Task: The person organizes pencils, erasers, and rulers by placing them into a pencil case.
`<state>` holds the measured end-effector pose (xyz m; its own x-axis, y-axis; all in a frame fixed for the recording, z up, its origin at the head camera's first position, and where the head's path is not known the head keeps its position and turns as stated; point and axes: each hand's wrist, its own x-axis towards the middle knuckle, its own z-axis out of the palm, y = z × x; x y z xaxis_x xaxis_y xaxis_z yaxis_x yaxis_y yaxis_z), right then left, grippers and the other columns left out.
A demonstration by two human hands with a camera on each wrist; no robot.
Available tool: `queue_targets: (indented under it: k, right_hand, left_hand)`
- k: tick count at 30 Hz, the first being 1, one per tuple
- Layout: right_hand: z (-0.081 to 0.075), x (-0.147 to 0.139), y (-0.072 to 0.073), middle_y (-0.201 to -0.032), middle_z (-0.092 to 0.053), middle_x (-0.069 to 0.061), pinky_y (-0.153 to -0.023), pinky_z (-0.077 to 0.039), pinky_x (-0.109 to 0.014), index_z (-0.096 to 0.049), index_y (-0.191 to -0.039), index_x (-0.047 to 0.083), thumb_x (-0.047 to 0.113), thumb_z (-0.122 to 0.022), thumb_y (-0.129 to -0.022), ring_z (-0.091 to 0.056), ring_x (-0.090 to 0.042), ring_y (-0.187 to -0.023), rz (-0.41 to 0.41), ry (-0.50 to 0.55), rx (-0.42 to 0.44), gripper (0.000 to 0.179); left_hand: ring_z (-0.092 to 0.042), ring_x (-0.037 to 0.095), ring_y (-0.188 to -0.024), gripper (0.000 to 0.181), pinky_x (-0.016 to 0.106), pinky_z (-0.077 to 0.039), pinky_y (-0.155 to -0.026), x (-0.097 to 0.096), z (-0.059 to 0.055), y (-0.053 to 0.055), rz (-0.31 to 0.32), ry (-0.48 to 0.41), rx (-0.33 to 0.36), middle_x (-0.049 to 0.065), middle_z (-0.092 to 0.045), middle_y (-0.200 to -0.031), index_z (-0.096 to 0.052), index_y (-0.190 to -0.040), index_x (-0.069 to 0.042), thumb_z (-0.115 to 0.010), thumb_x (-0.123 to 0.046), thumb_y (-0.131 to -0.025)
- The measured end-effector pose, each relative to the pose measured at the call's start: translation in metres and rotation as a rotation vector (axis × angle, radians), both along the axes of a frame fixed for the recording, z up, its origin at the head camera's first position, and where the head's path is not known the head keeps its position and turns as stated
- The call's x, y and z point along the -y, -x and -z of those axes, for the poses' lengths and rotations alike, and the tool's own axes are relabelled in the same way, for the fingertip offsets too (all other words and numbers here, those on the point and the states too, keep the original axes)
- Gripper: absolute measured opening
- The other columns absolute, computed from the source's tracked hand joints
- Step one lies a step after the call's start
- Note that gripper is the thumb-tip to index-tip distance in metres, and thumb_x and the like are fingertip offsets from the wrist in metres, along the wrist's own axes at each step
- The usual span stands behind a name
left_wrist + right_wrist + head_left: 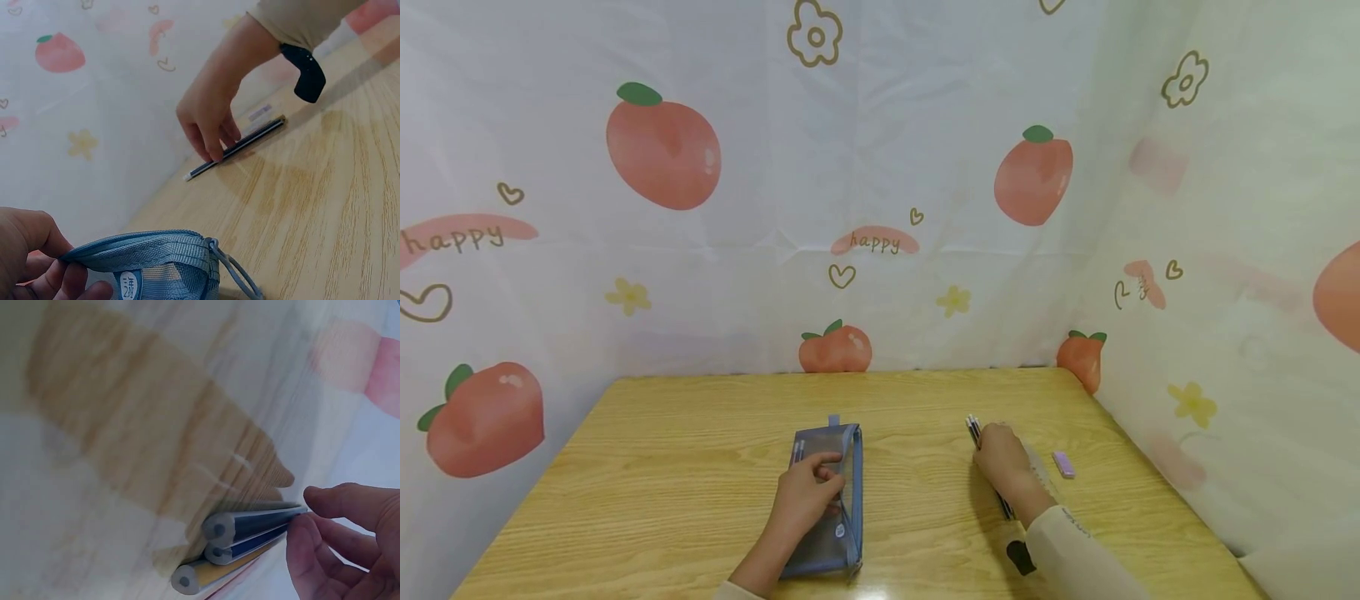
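Note:
A blue see-through mesh pencil case (820,546) lies lengthwise on the table, its zip along the right side. My left hand (805,497) pinches the zip edge of the case, thumb and fingertips on the fabric in the left wrist view. To the right, my right hand (1004,460) grips a small bundle of pencils (253,526) between thumb and fingers. Their blunt, unsharpened ends face the right wrist camera; two are dark and one is yellow. In the left wrist view the bundle lies slanted, low over the tabletop. White ends stick out beyond my fingers in the head view.
A purple eraser (1063,464) lies right of my right hand. A clear ruler-like strip (1040,468) shows beside that hand, partly covered by it. The wooden table (700,433) meets cloth walls with peach prints at the back and right.

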<state>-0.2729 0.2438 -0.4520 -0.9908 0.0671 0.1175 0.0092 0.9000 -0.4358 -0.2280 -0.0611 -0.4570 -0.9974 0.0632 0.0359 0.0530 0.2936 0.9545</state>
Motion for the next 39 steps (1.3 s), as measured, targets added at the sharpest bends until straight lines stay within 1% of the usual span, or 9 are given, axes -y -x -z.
queue_targets:
  k: [9,12,15,18,21,24,31,35,39]
  right_hand:
    - [0.004,0.000,0.000,-0.058,-0.037,-0.001,-0.045,-0.024,-0.023,-0.035,-0.055,0.014,-0.009,-0.057,-0.081,-0.030,-0.013,-0.050,0.011,-0.019,-0.020,0.041]
    - [0.005,0.000,-0.002,-0.060,-0.048,-0.004,-0.044,-0.030,-0.023,-0.046,-0.056,0.008,-0.009,-0.057,-0.081,-0.038,-0.014,-0.051,0.004,-0.024,-0.021,0.032]
    - [0.006,0.001,-0.003,-0.075,-0.067,-0.014,-0.047,-0.048,-0.028,-0.067,-0.073,-0.004,-0.008,-0.060,-0.082,-0.059,-0.019,-0.059,-0.008,-0.038,-0.022,0.012]
    - [0.005,0.002,-0.004,-0.095,-0.071,-0.025,-0.059,-0.060,-0.037,-0.073,-0.095,-0.009,-0.006,-0.064,-0.082,-0.071,-0.030,-0.077,-0.020,-0.056,-0.021,0.015]
    - [0.005,0.005,-0.004,-0.100,-0.071,-0.025,-0.062,-0.061,-0.039,-0.073,-0.097,-0.006,-0.006,-0.067,-0.081,-0.071,-0.031,-0.081,-0.019,-0.063,-0.011,0.018]
    - [0.005,0.009,-0.002,-0.101,-0.071,-0.025,-0.056,-0.057,-0.033,-0.073,-0.098,-0.005,-0.007,-0.067,-0.079,-0.067,-0.024,-0.071,-0.026,-0.037,0.009,0.020]
    - [0.009,0.014,-0.002,-0.077,-0.071,-0.015,-0.045,-0.044,-0.022,-0.069,-0.107,-0.009,-0.010,-0.066,-0.076,-0.054,-0.014,-0.052,-0.074,0.161,0.079,0.031]
    - [0.010,0.017,-0.005,-0.072,-0.070,-0.009,-0.046,-0.053,-0.025,-0.070,-0.107,-0.009,-0.005,-0.071,-0.076,-0.059,-0.014,-0.053,-0.073,0.322,0.114,0.032]
    - [0.006,0.023,-0.009,-0.083,-0.071,-0.011,-0.057,-0.062,-0.033,-0.070,-0.106,-0.009,-0.002,-0.073,-0.076,-0.066,-0.018,-0.065,-0.056,0.503,0.176,0.031]
  left_hand:
    - [-0.062,0.013,-0.060,0.044,0.030,-0.061,-0.052,0.000,0.000,-0.001,0.000,-0.004,-0.003,0.006,-0.061,-0.080,-0.062,-0.123,0.008,-0.060,-0.001,-0.079]
    - [-0.061,0.013,-0.060,0.045,0.029,-0.061,-0.052,0.000,0.000,-0.001,-0.002,-0.005,-0.001,0.006,-0.061,-0.081,-0.062,-0.123,0.008,-0.060,-0.001,-0.079]
    - [-0.061,0.013,-0.060,0.045,0.029,-0.061,-0.052,0.000,0.000,-0.002,-0.001,-0.005,0.000,0.007,-0.061,-0.081,-0.062,-0.122,0.008,-0.060,-0.001,-0.079]
    - [-0.061,0.013,-0.060,0.045,0.029,-0.061,-0.052,0.000,0.000,-0.002,0.000,-0.004,-0.001,0.006,-0.061,-0.080,-0.062,-0.122,0.008,-0.060,-0.001,-0.079]
    - [-0.061,0.013,-0.059,0.045,0.030,-0.061,-0.052,0.000,-0.001,-0.001,0.000,-0.005,-0.005,0.006,-0.061,-0.080,-0.062,-0.122,0.008,-0.060,-0.001,-0.078]
    - [-0.061,0.013,-0.059,0.045,0.030,-0.061,-0.052,0.000,-0.001,-0.001,-0.003,-0.005,-0.006,0.006,-0.061,-0.080,-0.062,-0.122,0.008,-0.060,-0.001,-0.078]
    - [-0.062,0.013,-0.060,0.045,0.030,-0.061,-0.052,0.000,-0.001,-0.001,-0.001,0.000,-0.005,0.006,-0.061,-0.080,-0.062,-0.122,0.008,-0.060,-0.001,-0.078]
    - [-0.062,0.013,-0.060,0.045,0.029,-0.061,-0.052,0.000,-0.001,0.000,-0.007,0.003,-0.004,0.006,-0.061,-0.080,-0.062,-0.122,0.008,-0.060,-0.001,-0.078]
    - [-0.061,0.013,-0.060,0.045,0.029,-0.061,-0.052,0.000,-0.001,0.000,-0.015,0.001,-0.004,0.007,-0.061,-0.081,-0.063,-0.122,0.007,-0.060,-0.001,-0.078]
